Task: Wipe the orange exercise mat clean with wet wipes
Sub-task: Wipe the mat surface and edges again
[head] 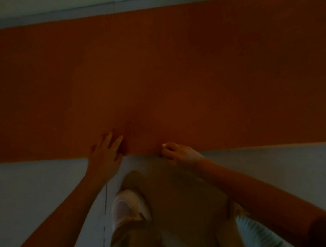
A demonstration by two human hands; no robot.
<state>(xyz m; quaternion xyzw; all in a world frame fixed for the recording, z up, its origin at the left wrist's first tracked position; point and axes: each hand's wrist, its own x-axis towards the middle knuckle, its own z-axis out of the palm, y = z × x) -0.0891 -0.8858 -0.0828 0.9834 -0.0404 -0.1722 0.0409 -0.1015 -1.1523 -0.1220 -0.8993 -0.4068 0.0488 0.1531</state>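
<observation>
1. Wide orange exercise mat (pixel 174 66), flat and matt: it lay spread over the floor from the left side of the view to the right, with its near long edge just ahead of the crouching person. The light was dim, so no dirt or wet streak could be made out.
2. Small white wet wipe (pixel 164 145), wadded: only a corner showed. It sat at the fingertips of the right hand, down on the mat close to the near edge.
3. Right hand (pixel 176 153): fingers curled tight round the wipe, set over the mat's near edge.
4. Left hand (pixel 105 154): fingers straight and spread, holding nothing, pressed flat on the mat's near edge. It was near the right hand but apart from it.
5. Step in hand, as judged: wiping along the near edge, the left hand steadying the mat.
6. Next move, as judged: a firm stroke of the wipe outward across the mat, with the left hand pinning the edge against rucking.
7. Surroundings: pale grey floor (pixel 39 186); one white shoe (pixel 128 208); tan trousers (pixel 181 194).
</observation>
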